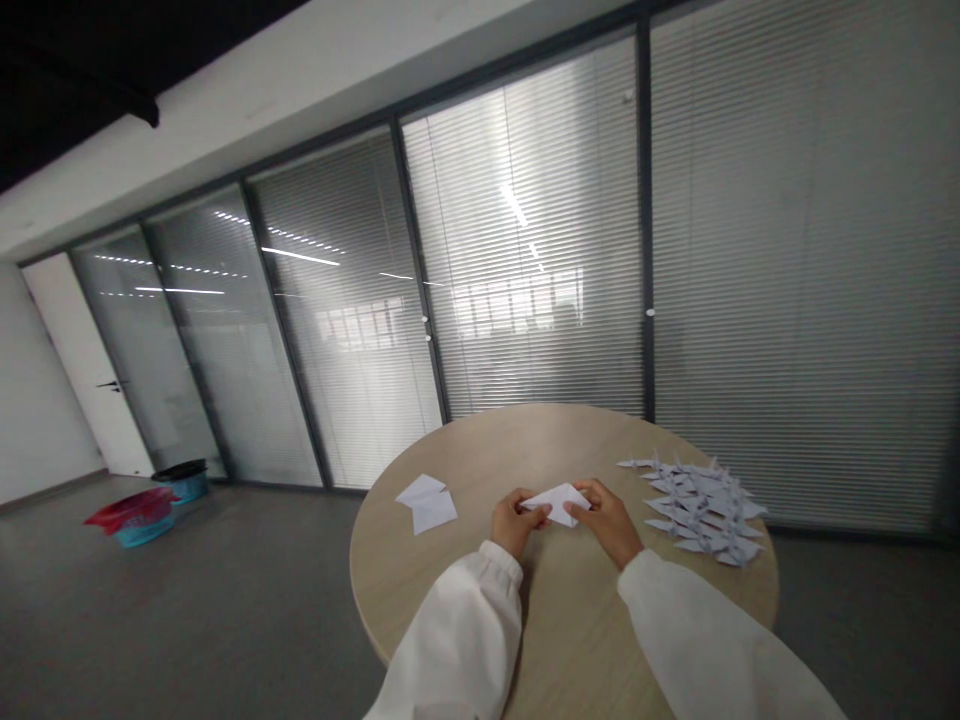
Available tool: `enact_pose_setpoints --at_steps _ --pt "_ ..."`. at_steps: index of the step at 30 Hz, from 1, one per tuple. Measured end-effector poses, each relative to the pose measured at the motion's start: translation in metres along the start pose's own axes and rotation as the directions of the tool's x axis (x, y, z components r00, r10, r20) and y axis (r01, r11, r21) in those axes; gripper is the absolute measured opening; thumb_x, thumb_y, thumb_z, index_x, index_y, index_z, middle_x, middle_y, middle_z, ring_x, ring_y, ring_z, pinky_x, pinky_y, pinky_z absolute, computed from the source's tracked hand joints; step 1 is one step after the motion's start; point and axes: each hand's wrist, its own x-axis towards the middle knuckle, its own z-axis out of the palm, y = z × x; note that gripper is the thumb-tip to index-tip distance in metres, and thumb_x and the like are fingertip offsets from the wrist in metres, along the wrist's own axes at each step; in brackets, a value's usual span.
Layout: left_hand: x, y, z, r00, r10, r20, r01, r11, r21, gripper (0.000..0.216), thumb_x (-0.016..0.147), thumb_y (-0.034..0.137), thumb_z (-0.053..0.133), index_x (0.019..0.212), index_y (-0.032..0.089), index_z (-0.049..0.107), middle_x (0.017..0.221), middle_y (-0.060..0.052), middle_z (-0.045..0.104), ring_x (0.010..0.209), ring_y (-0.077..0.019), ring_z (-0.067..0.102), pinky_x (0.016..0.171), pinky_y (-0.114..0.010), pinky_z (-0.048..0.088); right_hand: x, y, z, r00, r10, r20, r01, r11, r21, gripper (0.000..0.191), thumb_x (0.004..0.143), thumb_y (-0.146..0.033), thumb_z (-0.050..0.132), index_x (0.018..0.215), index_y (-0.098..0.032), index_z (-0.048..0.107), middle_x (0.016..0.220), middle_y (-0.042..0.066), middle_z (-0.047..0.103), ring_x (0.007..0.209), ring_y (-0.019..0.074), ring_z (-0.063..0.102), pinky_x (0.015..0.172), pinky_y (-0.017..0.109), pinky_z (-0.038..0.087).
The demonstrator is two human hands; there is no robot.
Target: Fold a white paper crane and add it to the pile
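A piece of folded white paper [556, 503] is held between my two hands, just above the round wooden table. My left hand [516, 522] pinches its left point, thumb on top. At its right side, my right hand [609, 520] grips the paper with the thumb pressed on the near face and the fingers behind. To the left lie white paper sheets [430, 503] on the tabletop. On the right, close to my right forearm, several folded paper cranes [705, 510] are grouped in rows.
The round table [420, 590] stands near a glass partition with blinds [532, 250]. On the floor at left are a blue basket with a red liner [139, 515] and another with a black liner [185, 480]. A white door [90, 370] is at far left.
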Motion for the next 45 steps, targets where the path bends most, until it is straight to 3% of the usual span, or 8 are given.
enact_pose_setpoints --at_steps 5,8,21,30,45 --pt "0.0008 0.0022 -0.0011 0.995 0.074 -0.060 -0.080 0.992 -0.100 0.038 0.049 0.027 0.074 0.079 0.011 0.058 0.044 0.006 0.050 0.042 -0.0066 0.047 0.045 -0.018 0.040 -0.0013 -0.0025 0.0019 0.999 0.021 0.024 -0.022 0.999 0.032 0.038 0.060 -0.037 0.067 0.088 -0.017 0.051 0.075 0.004 0.066 0.066 0.0194 0.061 0.059 0.028 0.046" --pt "0.0003 0.0050 -0.0017 0.994 0.072 -0.076 -0.083 0.984 -0.157 0.040 0.049 0.029 0.074 0.081 0.011 0.058 0.048 0.004 0.054 0.047 -0.0087 0.052 0.049 -0.020 0.044 -0.0019 -0.0038 0.0035 0.998 0.043 0.051 -0.046 0.998 0.053 0.039 0.057 -0.038 0.069 0.086 -0.017 0.052 0.074 0.005 0.067 0.067 0.0205 0.062 0.060 0.029 0.047" --pt "0.0012 0.0048 -0.0026 0.995 0.052 -0.087 -0.069 0.977 -0.200 0.029 0.050 0.031 0.075 0.063 0.009 0.060 0.053 -0.002 0.061 0.050 -0.0100 0.056 0.051 -0.021 0.047 -0.0031 -0.0049 0.0035 0.993 0.036 0.113 -0.045 0.995 0.084 0.039 0.058 -0.040 0.070 0.084 -0.015 0.056 0.080 0.008 0.067 0.075 0.0234 0.062 0.066 0.033 0.049" --pt "0.0006 0.0084 -0.0044 0.998 -0.005 -0.064 -0.011 0.969 -0.246 0.045 0.055 0.039 0.071 0.090 0.011 0.064 0.062 -0.004 0.064 0.053 -0.0120 0.058 0.056 -0.026 0.050 -0.0010 -0.0026 0.0016 0.996 0.032 0.078 -0.039 0.995 0.092 0.036 0.058 -0.040 0.069 0.080 -0.014 0.058 0.082 0.009 0.067 0.076 0.0231 0.061 0.067 0.033 0.048" --pt "0.0039 0.0042 -0.0073 0.991 -0.021 -0.134 -0.014 0.967 -0.253 0.034 0.051 0.038 0.072 0.071 0.011 0.067 0.058 -0.003 0.062 0.054 -0.0119 0.057 0.054 -0.023 0.048 -0.0034 -0.0064 0.0024 0.994 0.029 0.103 -0.037 0.997 0.071 0.036 0.059 -0.042 0.068 0.081 -0.015 0.058 0.081 0.008 0.066 0.076 0.0237 0.061 0.068 0.033 0.048"
